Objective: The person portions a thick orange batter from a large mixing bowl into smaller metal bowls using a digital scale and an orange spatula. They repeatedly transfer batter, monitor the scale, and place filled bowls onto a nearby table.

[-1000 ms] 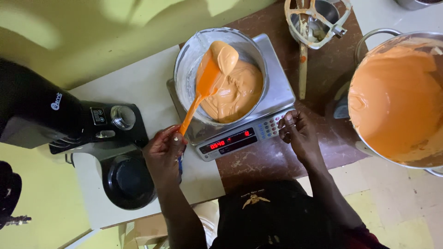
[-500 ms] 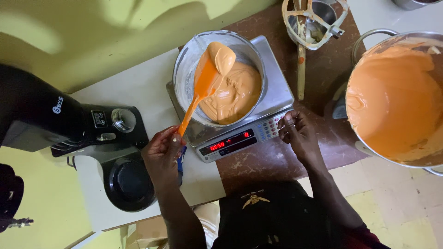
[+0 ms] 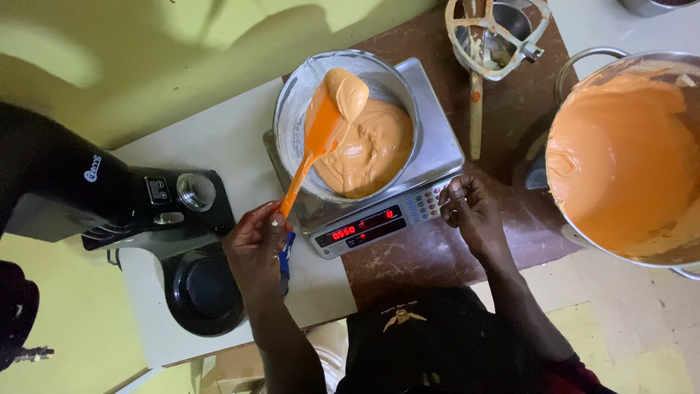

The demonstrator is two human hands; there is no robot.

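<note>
Glossy orange batter (image 3: 368,149) fills a shiny metal pan (image 3: 292,109) on a steel scale (image 3: 437,138)

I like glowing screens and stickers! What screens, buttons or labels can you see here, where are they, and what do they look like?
Scale screen: front of the silver scale, a dark strip with glowing red digits.
Keypad: right of that screen, small pale and blue buttons, by the right hand.
Mixer logo: small white mark on the black mixer, at left.

Left hand (image 3: 255,244) closed in a grip, forearm raised; right hand (image 3: 470,211) fingers curled, resting

Head view, straight down, close overhead.
</note>
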